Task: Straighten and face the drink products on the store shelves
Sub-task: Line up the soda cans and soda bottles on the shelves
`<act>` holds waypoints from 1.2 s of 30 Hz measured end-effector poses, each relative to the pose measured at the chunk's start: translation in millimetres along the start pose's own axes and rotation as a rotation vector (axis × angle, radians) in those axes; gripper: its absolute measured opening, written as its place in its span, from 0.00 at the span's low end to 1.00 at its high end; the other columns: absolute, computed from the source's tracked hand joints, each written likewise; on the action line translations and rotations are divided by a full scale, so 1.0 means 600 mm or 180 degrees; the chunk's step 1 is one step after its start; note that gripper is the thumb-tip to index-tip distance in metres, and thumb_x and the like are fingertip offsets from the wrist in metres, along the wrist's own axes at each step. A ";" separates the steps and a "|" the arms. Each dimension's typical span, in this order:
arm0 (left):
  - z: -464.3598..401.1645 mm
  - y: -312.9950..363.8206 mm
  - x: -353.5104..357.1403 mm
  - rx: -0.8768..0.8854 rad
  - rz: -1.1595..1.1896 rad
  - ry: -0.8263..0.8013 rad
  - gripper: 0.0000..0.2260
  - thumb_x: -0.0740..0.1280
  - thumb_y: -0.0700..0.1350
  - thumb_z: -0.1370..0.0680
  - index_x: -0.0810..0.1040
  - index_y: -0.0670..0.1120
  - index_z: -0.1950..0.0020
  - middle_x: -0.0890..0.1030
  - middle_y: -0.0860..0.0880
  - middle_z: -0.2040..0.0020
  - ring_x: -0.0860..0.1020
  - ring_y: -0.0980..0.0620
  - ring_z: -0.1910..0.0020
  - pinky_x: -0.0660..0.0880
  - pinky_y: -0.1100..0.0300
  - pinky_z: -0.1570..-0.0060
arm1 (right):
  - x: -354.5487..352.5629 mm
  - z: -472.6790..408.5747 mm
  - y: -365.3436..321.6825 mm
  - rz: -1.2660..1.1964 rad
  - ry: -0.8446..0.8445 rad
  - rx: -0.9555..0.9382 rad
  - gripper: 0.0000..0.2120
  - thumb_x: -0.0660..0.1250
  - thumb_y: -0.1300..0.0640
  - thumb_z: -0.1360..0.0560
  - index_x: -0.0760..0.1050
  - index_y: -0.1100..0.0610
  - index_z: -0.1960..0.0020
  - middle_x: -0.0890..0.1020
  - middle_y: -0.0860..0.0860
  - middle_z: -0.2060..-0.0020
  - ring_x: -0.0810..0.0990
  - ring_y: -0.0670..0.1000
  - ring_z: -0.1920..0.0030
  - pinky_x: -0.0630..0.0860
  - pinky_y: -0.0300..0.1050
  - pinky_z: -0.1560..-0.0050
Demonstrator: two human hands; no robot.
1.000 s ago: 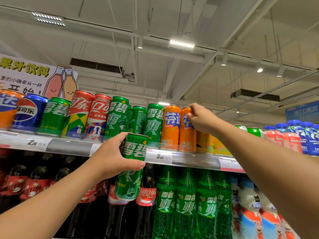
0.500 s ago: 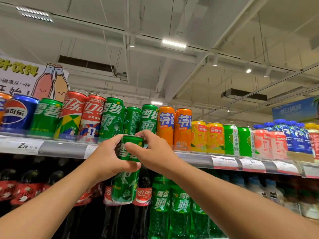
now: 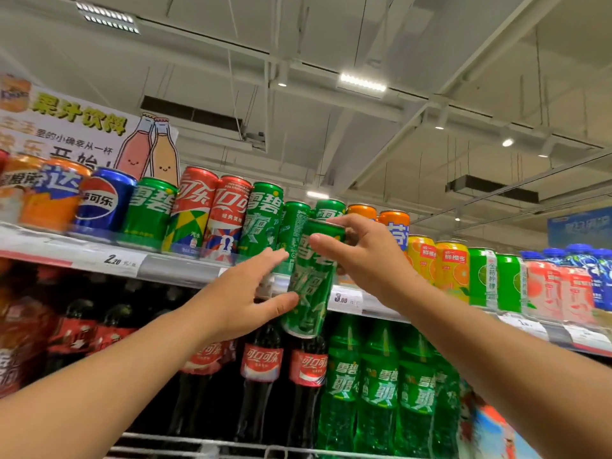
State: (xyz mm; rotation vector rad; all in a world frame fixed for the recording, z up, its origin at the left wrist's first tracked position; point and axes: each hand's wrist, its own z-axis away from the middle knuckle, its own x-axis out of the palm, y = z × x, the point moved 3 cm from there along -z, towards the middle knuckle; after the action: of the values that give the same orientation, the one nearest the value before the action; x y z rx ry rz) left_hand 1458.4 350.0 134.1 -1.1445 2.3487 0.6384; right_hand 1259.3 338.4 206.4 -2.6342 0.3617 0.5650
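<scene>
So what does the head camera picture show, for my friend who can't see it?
A person's right hand grips the top of a tall green soda can in front of a store shelf, while the left hand is open with its thumb against the can's lower side. Behind stands a row of green, red, blue and orange cans, with cola and green soda bottles on the shelf below.

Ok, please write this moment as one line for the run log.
right hand: grips green can near top | left hand: open, thumb touches can | can: off shelf, upright
</scene>
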 end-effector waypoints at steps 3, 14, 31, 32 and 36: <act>0.039 -0.040 -0.026 0.0288 -0.1203 0.0215 0.31 0.52 0.66 0.22 0.60 0.53 0.22 0.53 0.57 0.21 0.45 0.61 0.24 0.53 0.52 0.24 | -0.023 -0.039 -0.023 0.0017 0.0266 -0.0199 0.21 0.73 0.39 0.32 0.78 0.51 0.45 0.85 0.50 0.56 0.84 0.49 0.57 0.82 0.58 0.55; 0.061 -0.079 -0.012 0.0189 -0.1849 0.0135 0.37 0.60 0.45 0.24 0.41 0.56 0.22 0.33 0.58 0.26 0.32 0.56 0.25 0.24 0.61 0.32 | 0.008 -0.164 -0.018 0.0815 0.0877 -0.0135 0.19 0.69 0.39 0.27 0.75 0.51 0.45 0.78 0.45 0.60 0.76 0.41 0.62 0.68 0.37 0.69; 0.063 -0.078 -0.011 0.0187 -0.1826 0.0188 0.38 0.60 0.43 0.24 0.40 0.57 0.22 0.32 0.59 0.27 0.31 0.57 0.26 0.23 0.61 0.34 | 0.064 -0.190 -0.016 0.1986 -0.0152 0.0152 0.19 0.61 0.42 0.21 0.73 0.59 0.47 0.80 0.55 0.59 0.77 0.51 0.63 0.71 0.45 0.67; 0.063 -0.077 -0.011 0.0191 -0.1802 0.0186 0.38 0.60 0.43 0.25 0.41 0.57 0.22 0.32 0.59 0.26 0.31 0.57 0.26 0.23 0.61 0.33 | 0.066 -0.189 -0.015 0.1874 -0.0172 0.0187 0.18 0.61 0.44 0.20 0.72 0.59 0.44 0.80 0.54 0.59 0.78 0.51 0.63 0.73 0.46 0.66; 0.064 -0.074 -0.013 0.0197 -0.1698 0.0207 0.38 0.59 0.40 0.26 0.44 0.56 0.21 0.34 0.59 0.26 0.34 0.56 0.24 0.24 0.60 0.32 | 0.071 -0.186 -0.010 0.1591 -0.0094 0.0267 0.19 0.61 0.49 0.19 0.68 0.57 0.32 0.79 0.54 0.55 0.80 0.53 0.62 0.79 0.49 0.63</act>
State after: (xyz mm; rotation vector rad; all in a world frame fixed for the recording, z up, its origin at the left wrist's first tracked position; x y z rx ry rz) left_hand 1506.0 352.4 99.2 -1.6894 1.9618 0.3370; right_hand 1336.0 286.3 282.1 -2.4485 1.0248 0.7211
